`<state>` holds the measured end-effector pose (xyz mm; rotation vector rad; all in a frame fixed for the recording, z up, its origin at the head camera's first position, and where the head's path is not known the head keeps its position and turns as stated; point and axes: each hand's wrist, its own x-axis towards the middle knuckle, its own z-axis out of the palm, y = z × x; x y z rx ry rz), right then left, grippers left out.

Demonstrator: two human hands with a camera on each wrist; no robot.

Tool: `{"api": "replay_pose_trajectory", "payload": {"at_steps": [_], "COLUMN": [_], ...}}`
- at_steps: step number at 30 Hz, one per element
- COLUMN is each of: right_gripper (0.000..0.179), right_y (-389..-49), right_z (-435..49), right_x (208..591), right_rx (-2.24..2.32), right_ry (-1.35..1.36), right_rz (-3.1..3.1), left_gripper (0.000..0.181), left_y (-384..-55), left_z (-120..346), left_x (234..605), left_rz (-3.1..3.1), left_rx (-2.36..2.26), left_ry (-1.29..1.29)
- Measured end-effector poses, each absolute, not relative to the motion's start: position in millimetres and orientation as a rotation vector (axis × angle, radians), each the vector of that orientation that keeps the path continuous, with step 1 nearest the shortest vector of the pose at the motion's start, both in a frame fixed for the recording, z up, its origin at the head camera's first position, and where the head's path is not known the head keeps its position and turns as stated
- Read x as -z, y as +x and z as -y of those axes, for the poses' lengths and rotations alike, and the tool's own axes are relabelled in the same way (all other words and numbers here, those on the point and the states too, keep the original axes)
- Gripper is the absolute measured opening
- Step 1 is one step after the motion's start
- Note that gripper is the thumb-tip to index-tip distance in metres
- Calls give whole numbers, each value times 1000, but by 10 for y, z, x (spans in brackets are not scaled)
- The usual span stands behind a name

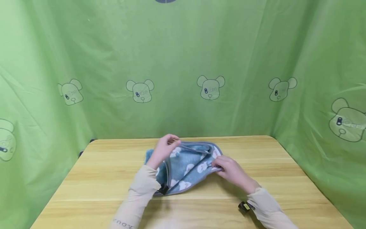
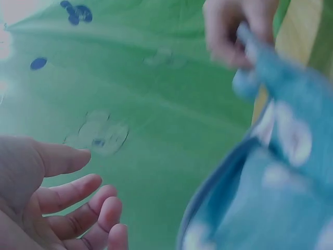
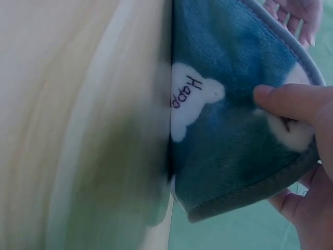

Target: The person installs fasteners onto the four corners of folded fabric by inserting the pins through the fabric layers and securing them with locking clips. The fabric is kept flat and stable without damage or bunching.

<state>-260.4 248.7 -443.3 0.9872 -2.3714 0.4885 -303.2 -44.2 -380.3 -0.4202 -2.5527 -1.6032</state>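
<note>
A blue plush towel [image 1: 183, 168] with grey edging and white printed figures lies bunched and folded over on the table. In the right wrist view the towel [image 3: 223, 140] shows the letters "Happ". My right hand [image 1: 231, 171] pinches its right edge, thumb [image 3: 289, 102] on the upper face and fingers underneath. By the far left part of the towel is my left hand [image 1: 164, 149]. Seen in the left wrist view, that left hand [image 2: 65, 205] has loosely bent fingers, holds nothing and stands apart from the cloth.
The wooden table [image 1: 100, 178] extends around the towel. A green curtain [image 1: 177, 57] with printed bear heads encloses the back and both sides. Small black wrist devices sit on both arms, one of them [image 1: 244, 207] at the right sleeve.
</note>
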Motion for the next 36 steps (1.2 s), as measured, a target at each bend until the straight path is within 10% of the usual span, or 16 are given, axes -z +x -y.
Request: {"api": "replay_pose_trajectory", "payload": {"at_steps": [25,36], "right_gripper": [21,22], "right_y": [-2455,-2721], "right_z": [-2655,-2377], "right_x": [4505,3927], "right_rx": [-462,-732], "right_ry": [1097,1198], "right_rz": [2895,2908], "left_gripper": [40,33], "left_y": [-3431,-3496], "left_z": [1477,1484], "left_x": [4800,4821], "left_rz": [2635,2587], "left_rx": [1733,1783], "left_ry": [202,241]}}
